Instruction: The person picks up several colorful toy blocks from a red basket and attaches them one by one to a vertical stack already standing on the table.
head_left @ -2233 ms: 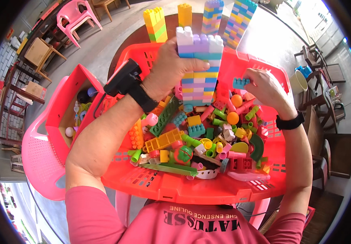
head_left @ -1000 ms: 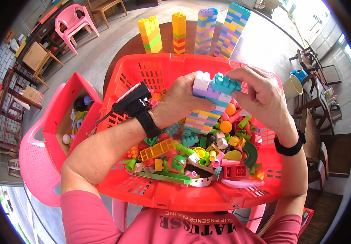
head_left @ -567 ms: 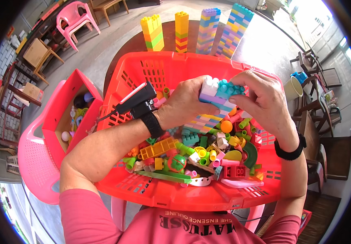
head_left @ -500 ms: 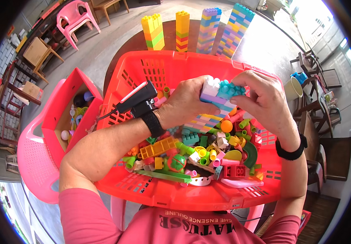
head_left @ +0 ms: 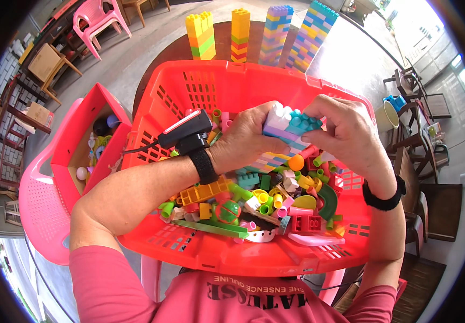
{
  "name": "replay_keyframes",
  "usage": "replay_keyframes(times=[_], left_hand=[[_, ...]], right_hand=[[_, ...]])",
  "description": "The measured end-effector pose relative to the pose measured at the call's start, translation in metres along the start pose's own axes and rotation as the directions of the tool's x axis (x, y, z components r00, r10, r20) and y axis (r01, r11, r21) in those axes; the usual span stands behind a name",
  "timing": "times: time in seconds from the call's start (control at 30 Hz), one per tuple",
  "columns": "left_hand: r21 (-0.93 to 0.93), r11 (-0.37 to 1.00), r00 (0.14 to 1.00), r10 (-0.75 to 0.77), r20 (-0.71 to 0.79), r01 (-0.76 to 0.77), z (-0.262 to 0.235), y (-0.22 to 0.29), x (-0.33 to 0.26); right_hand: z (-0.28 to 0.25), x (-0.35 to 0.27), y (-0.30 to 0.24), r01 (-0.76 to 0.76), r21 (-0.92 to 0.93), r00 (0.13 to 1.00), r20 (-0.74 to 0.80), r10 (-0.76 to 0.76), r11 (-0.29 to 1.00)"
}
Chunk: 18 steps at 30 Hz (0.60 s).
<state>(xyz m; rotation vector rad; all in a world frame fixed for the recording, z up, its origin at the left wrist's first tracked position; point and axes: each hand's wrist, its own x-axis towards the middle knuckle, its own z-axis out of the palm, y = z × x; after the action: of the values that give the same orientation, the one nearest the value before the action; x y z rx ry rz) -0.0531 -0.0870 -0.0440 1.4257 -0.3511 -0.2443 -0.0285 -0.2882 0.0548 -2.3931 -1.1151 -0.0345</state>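
Teal brick (head_left: 300, 125), earlier held apart, now set on block tower (head_left: 270, 160) beside white brick (head_left: 279, 114); top layer judged extended. Tower clasped by left hand (head_left: 247, 135) over red basket (head_left: 232, 261); teal brick pinched by right hand (head_left: 346, 129).

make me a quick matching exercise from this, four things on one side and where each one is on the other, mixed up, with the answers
Things
1. tilted brick tower
2. open red box
3. orange ball
4. leftmost brick tower

Places
A. on the pink chair
B. among loose pieces in the red basket
C. on the round table
D. in the left hand

Pairs: 1-D, 2-A, 3-B, 4-C
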Motion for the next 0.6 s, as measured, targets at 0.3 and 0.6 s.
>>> replay_keyframes(times=[0.3, 0.6], left_hand=[[0.043, 0.999, 0.999, -0.013, -0.031, 0.015, -0.001, 0.001, -0.002], [0.078, 0.996, 0.991, -0.036, -0.132, 0.046, -0.017, 0.009, 0.01]], right_hand=[[0.012, 0.001, 0.006, 0.058, -0.017, 0.998, -0.038, -0.059, 0.998], [0.047, 0.009, 0.026, -0.07, 0.205, 0.983, -0.155, 0.103, 0.976]])
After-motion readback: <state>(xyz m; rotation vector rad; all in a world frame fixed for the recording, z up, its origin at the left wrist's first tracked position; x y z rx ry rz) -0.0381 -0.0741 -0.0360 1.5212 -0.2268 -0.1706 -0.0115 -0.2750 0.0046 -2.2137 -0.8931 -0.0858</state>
